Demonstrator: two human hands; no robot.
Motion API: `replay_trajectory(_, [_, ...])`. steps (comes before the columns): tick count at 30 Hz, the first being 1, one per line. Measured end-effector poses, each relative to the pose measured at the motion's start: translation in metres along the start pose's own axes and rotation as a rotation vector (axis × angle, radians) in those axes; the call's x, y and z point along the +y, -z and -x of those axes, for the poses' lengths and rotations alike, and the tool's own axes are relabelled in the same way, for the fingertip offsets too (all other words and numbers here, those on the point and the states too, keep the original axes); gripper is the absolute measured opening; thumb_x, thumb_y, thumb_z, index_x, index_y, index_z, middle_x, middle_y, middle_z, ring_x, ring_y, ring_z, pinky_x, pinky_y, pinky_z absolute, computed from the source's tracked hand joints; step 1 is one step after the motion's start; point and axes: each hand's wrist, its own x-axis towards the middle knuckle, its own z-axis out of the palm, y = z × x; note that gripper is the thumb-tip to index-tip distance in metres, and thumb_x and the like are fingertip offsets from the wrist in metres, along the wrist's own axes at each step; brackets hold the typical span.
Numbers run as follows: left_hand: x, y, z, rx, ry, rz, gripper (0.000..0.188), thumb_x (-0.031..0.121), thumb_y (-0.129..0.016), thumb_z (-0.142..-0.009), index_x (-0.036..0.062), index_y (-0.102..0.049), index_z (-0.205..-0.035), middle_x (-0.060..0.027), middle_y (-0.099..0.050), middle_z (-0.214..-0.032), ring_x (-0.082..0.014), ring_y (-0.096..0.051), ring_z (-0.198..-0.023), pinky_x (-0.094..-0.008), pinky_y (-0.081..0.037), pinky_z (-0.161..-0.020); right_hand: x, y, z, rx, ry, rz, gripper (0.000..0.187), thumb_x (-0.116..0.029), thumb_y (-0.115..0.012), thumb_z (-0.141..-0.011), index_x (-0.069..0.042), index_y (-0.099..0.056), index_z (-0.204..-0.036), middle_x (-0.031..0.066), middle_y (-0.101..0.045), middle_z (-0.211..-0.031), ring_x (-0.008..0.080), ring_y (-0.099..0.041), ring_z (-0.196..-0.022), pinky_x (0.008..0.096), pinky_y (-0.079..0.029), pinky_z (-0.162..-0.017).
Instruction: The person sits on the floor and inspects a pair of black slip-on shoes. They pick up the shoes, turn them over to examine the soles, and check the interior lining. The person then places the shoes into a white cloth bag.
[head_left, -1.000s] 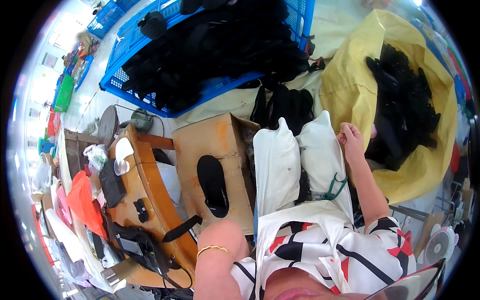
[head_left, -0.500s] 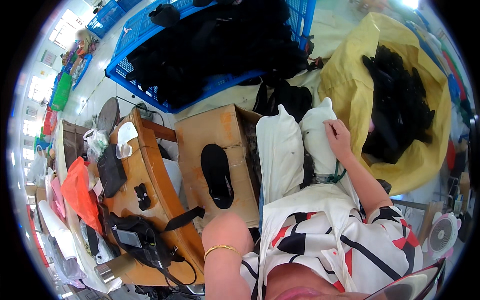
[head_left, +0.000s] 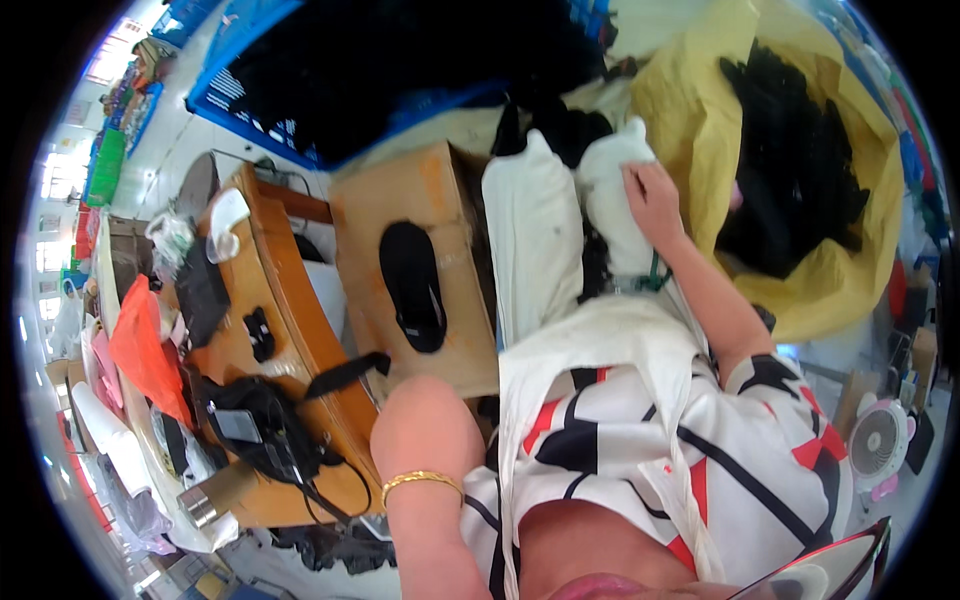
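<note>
My right hand [head_left: 654, 203] rests with curled fingers on the white cloth [head_left: 612, 200] over my right leg; whatever lies inside the fingers, if anything, is hidden. My left arm [head_left: 425, 430], with a gold bracelet [head_left: 420, 480], is bent close in front of me. Its hand is outside the picture. A black shoe insole or slipper-shaped piece [head_left: 408, 275] lies on top of a cardboard box [head_left: 365, 190] left of my legs. To the right of my right hand stands a large yellow sack [head_left: 690, 95] holding black pieces [head_left: 790, 170].
A blue plastic crate [head_left: 225, 105] heaped with black pieces stands ahead. Left is a wooden table [head_left: 300, 330] carrying a black bag [head_left: 265, 430], a phone [head_left: 238, 426] and a metal cup [head_left: 200, 505]. An orange plastic bag [head_left: 148, 340] lies beyond. A small fan [head_left: 880, 445] is at right.
The whole view has shifted, so the crate, box and sack sit higher in the picture. My right hand stays on the white cloth and my left arm stays bent.
</note>
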Motion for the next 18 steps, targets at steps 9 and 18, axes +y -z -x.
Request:
replay_trajectory(9, [-0.019, -0.003, -0.016, -0.250, -0.132, -0.118, 0.019, 0.017, -0.044, -0.092, 0.0138, -0.052, -0.076, -0.0062, -0.059, -0.081, -0.0145, -0.047, -0.064, -0.0292, -0.035, -0.051, 0.018, 0.009, 0.012, 0.023, -0.094, -0.155, 0.010, -0.006, -0.063, -0.087, -0.004, -0.067, -0.096, 0.0109, -0.062, -0.083, 0.0236, -0.058, -0.071, 0.0307, -0.047, -0.065])
replay_trajectory(18, [-0.123, 0.053, 0.137, 0.469, 1.258, -1.552, 0.035, 0.025, -0.062, -0.091, -0.0004, -0.062, -0.116, -0.0145, -0.067, -0.096, -0.0222, -0.064, -0.084, -0.0314, -0.051, -0.077, 0.048, 0.040, 0.054, -0.025, -0.450, -0.297, 0.016, -0.010, -0.062, -0.091, -0.002, -0.068, -0.104, 0.0078, -0.065, -0.093, 0.0130, -0.059, -0.079, 0.0253, -0.048, -0.075])
